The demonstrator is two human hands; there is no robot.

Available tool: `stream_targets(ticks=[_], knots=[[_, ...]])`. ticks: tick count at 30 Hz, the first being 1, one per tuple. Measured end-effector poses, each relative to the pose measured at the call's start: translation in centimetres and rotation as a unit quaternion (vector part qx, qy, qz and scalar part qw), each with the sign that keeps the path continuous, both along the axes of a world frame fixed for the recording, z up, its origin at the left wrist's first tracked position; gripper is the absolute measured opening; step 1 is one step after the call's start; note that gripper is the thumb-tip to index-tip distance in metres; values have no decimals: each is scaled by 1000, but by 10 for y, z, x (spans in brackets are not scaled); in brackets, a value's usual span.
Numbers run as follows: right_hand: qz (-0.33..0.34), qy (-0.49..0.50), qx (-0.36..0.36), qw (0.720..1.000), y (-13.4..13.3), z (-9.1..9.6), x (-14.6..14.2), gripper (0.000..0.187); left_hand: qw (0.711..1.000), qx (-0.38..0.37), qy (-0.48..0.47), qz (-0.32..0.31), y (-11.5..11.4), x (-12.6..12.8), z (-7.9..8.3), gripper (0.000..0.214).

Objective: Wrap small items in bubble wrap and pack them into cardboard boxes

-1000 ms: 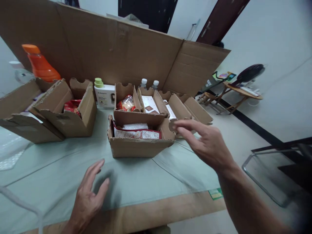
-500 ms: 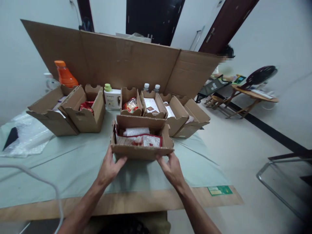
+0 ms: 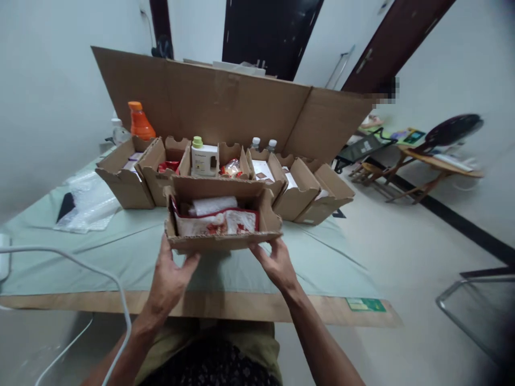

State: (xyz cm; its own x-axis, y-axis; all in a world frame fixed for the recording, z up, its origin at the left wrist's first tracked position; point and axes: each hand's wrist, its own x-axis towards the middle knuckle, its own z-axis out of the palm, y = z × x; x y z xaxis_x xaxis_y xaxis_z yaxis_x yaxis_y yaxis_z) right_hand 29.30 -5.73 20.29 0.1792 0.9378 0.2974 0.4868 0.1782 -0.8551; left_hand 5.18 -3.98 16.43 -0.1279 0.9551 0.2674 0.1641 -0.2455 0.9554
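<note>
Between my two hands is an open cardboard box (image 3: 225, 244), raised off the cloth with a shadow below it. My left hand (image 3: 171, 279) grips its lower left corner, the thumb along the near side. At the lower right, my right hand (image 3: 277, 264) holds it the same way; the fingertips of both hands are partly hidden behind and under the box. Inside lie a red-edged packet with a printed picture (image 3: 217, 224) and a white roll (image 3: 213, 205) that looks like bubble wrap. Behind it stands a row of similar open boxes, among them a box with a red packet (image 3: 155, 179).
A tall cardboard panel (image 3: 233, 102) stands behind the row. An orange bottle (image 3: 141, 124) and a white bottle with a green cap (image 3: 204, 160) are there too. Bubble wrap (image 3: 90, 201) lies at left; a white cable (image 3: 80, 262) crosses the near left. A person is at far right.
The held box has risen off the table and come slightly towards me and left, both hands moving with it. My view has shifted, so the background sits further right.
</note>
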Motion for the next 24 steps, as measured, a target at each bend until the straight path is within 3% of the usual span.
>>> stream_targets(ticks=[3, 5, 8, 12, 16, 24], knots=[[8, -2, -17, 1000, -19, -11, 10, 38, 999, -32, 9, 2, -25, 7, -20, 75], [39, 2, -40, 998, -14, -19, 5, 39, 998, -57, 19, 25, -38, -2, -33, 72], [94, 7, -55, 994, 26, -28, -16, 45, 996, -66, 24, 56, -44, -20, -42, 70], [141, 15, -22, 990, 96, -30, -48, 68, 996, -43, 9, 74, -39, -24, -42, 85], [77, -41, -2, 996, 138, -28, -71, 70, 998, -33, 9, 50, -37, -9, -48, 86], [27, -83, 20, 996, 157, -40, -90, 63, 998, 14, 31, 43, -31, 10, -60, 84]])
